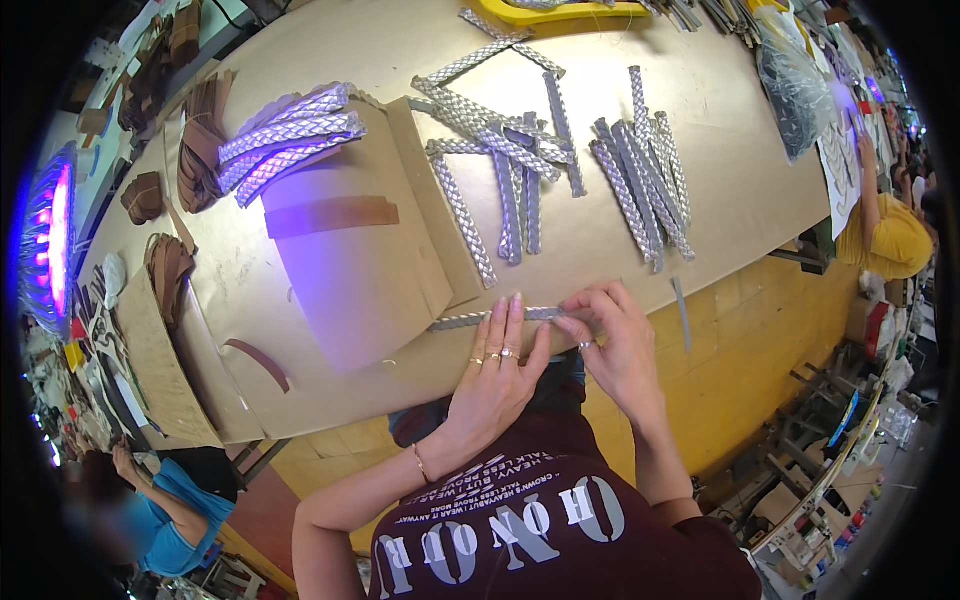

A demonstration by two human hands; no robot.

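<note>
Along the near edge of a smooth, tan-gold table [745, 180], a narrow silver braided strip [455, 322] lies flat. The left hand [497, 375] presses on it, three fingers straight and close together, thumb apart; the right hand [612, 345] pinches its right end between thumb and forefinger. Toward the far edge, plaited strips [515, 145] pile crisscross. Toward the left edge, a woven bundle [290, 140] tops creased cardboard [350, 275] beside curling brown straps [200, 150]

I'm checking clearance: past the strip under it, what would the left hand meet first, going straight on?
Beyond the grey strip, the left hand would probably meet the near end of a silver braided strip, though fingertip height is unclear.
</note>
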